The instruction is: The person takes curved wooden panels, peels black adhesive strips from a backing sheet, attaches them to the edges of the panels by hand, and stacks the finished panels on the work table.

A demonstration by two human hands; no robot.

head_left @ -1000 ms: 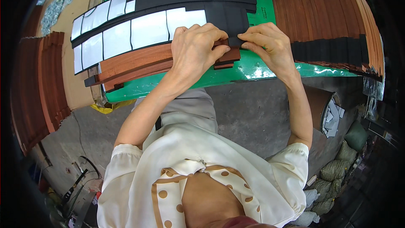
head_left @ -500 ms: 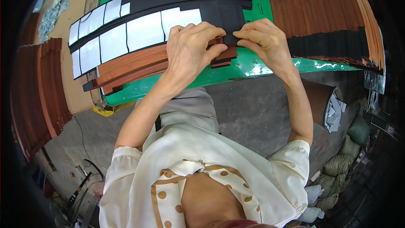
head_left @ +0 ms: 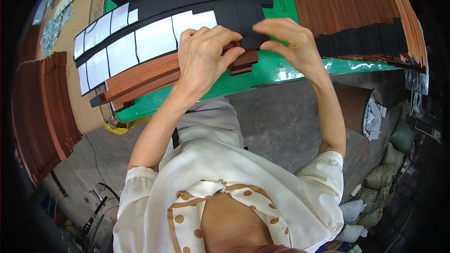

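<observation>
My left hand (head_left: 206,58) presses down on the end of a stack of reddish-brown wooden strips (head_left: 140,79) lying on a green table (head_left: 262,72). My right hand (head_left: 288,42) pinches the corner of a black foam strip (head_left: 243,18) at the end of the wooden stack. Long black strips with white backing-paper panels (head_left: 140,40) lie just behind the stack.
Large piles of reddish wooden strips fill the right of the table (head_left: 356,4) and stand at the left (head_left: 42,107). A row of black pieces (head_left: 365,40) lines the right pile's front. A brown bin with paper scraps (head_left: 365,112) and stuffed sacks (head_left: 379,178) are on the concrete floor.
Both hands have shifted slightly. My right hand's fingers have lifted and now pinch the black strip's corner at the end of the stack.
</observation>
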